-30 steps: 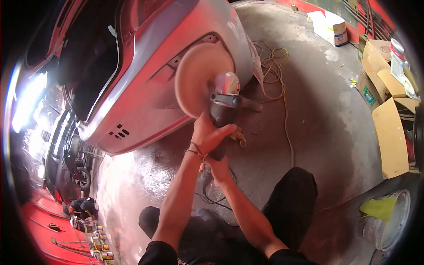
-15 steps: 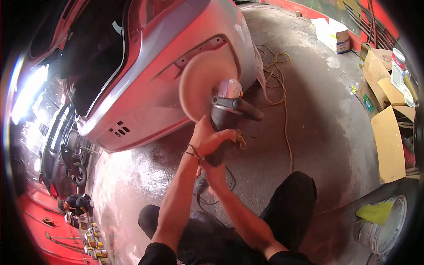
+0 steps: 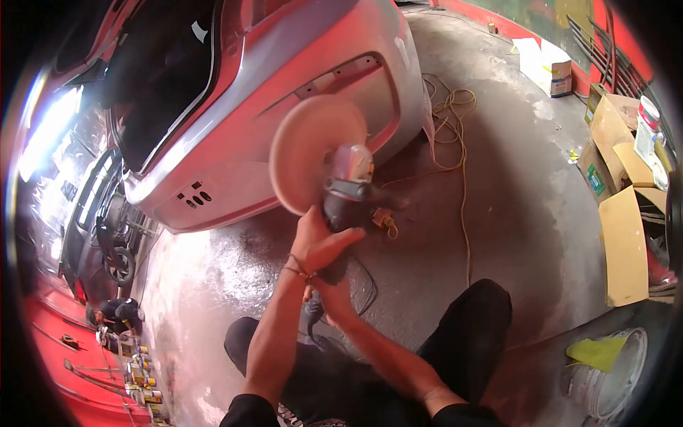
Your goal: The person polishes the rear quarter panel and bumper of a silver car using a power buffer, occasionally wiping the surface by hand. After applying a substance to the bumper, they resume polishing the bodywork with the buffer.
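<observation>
A power tool (image 3: 348, 188) with a large round disc (image 3: 313, 153) is in both my hands, its disc against or just in front of the car panel (image 3: 249, 156). The disc's surface is blurred. My left hand (image 3: 316, 238), a dark band at its wrist, wraps the dark body just behind the tool's head, thumb across it. My right hand (image 3: 333, 299) is closed round the rear end, partly hidden by the tool. A side handle sticks out to the right, held by neither hand. The cord hangs below my hands.
A yellow hose (image 3: 462, 142) lies coiled and trailing on the floor. At right are cardboard boxes (image 3: 626, 242) and a bucket (image 3: 605, 388) with a yellow-green cloth. Another person (image 3: 121, 313) is low at far left near paint cans (image 3: 142, 377) and a motorcycle.
Both hands and the tool have moved left and a little down across the panel. The view has shifted slightly.
</observation>
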Motion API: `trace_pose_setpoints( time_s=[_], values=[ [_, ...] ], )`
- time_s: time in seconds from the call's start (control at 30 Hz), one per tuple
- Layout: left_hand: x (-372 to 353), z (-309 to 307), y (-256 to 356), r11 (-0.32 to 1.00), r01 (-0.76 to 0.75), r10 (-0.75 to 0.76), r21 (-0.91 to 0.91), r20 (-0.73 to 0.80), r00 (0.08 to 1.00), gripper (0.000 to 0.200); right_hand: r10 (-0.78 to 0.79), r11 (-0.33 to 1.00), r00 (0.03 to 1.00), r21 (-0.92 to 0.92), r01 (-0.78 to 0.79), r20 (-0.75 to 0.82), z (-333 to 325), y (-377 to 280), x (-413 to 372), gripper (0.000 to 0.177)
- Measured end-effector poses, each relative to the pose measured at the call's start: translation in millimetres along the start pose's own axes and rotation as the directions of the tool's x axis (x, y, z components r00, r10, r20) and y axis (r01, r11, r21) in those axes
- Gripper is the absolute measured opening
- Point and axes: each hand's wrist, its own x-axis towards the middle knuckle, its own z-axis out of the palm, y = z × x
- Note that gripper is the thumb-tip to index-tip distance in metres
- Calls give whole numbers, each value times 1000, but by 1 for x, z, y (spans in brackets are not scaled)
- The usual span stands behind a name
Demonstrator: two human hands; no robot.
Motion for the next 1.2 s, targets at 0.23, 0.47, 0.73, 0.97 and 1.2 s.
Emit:
trace_pose_setpoints(
  time_s=[0.23, 0.47, 0.73, 0.97, 1.2],
  values=[
    [-6, 0, -10, 996, 14, -15, 90, 9, 1000, 85, 87, 996, 995, 19, -86, -45, 6, 6, -8, 9],
    [39, 37, 15, 996, -85, 84, 18, 30, 996, 85, -14, 998, 993, -66, 6, -116, -14, -55, 17, 9],
    [-13, 9, -12, 990, 50, -43, 130, -51, 998, 83, 8, 1000, 999, 16, -7, -51, -6, 2, -12, 14],
    [-21, -3, -6, 906, 1, 9, 424, -20, 1000, 84, 190, 949, 982, 257, -181, -8, -8, 67, -1, 29],
    [38, 22, 51, 812, -133, 92, 569, 101, 991, 79, 224, 897, 974, 381, -224, 46, 1, 9, 45, 21]
  ],
)
